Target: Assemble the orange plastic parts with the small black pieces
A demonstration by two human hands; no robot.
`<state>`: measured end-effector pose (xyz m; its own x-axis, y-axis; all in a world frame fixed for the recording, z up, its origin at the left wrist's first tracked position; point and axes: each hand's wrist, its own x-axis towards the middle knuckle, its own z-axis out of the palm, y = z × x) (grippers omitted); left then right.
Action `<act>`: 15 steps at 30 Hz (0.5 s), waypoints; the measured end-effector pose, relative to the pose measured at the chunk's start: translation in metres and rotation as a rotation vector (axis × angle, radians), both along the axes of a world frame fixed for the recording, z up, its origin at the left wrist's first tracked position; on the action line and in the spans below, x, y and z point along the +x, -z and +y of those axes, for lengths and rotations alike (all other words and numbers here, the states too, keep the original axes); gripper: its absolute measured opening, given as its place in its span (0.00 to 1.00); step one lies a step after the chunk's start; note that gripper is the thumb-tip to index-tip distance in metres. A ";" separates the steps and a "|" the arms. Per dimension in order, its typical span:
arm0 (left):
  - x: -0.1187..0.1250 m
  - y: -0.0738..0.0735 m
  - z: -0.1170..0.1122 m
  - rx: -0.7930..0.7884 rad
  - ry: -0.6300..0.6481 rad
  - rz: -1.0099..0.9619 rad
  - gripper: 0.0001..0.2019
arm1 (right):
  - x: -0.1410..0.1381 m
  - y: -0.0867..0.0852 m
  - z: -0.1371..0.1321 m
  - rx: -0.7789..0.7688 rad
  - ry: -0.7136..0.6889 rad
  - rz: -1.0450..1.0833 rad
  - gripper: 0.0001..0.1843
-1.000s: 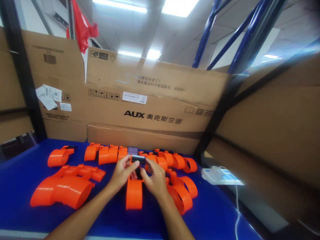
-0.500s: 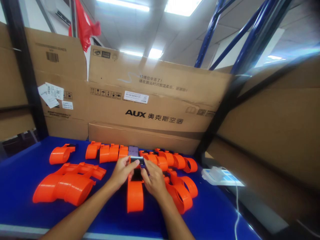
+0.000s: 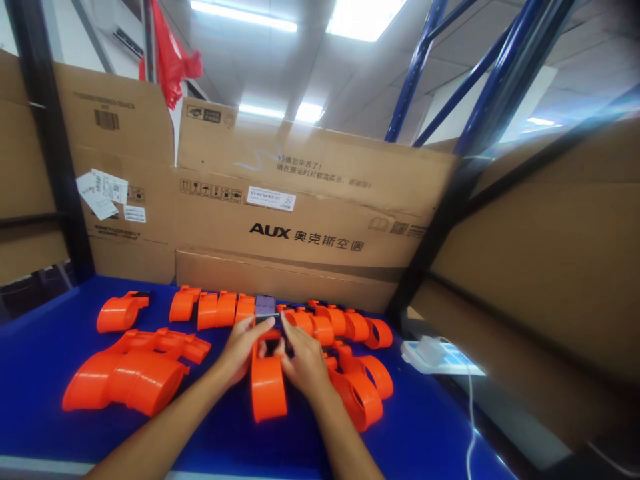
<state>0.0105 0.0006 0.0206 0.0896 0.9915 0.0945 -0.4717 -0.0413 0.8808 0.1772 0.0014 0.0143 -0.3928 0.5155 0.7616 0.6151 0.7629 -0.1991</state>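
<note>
Between my hands is an orange plastic tape dispenser, its wide ring hanging toward me. My left hand grips the upper left of its frame, thumb laid along the top end. From the other side, my right hand holds the frame, with the index finger reaching up to the top edge and other fingers curled near the opening. A thin pale strip shows at that top edge; the dark part below it is mostly covered by my fingers.
More orange dispensers stand in a back row, lie at left and at right on the blue tabletop. A phone leans at the back. A white power strip with a cable sits right. Cardboard walls the back.
The top end of the dispenser has tipped, so its toothed strip and dark piece show less. My right fingers have shifted around the opening. The view has moved slightly.
</note>
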 end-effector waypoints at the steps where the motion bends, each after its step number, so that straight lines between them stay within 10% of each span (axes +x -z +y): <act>1: 0.000 0.001 0.000 -0.003 0.003 0.010 0.19 | -0.001 0.002 0.000 0.008 0.016 -0.003 0.35; 15: -0.001 -0.003 -0.003 -0.016 0.031 -0.001 0.18 | -0.003 0.011 0.001 0.026 0.031 -0.040 0.36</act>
<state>0.0093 -0.0021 0.0231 0.1206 0.9896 0.0786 -0.4732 -0.0123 0.8808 0.1741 0.0024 0.0037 -0.4077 0.5079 0.7588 0.6455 0.7481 -0.1539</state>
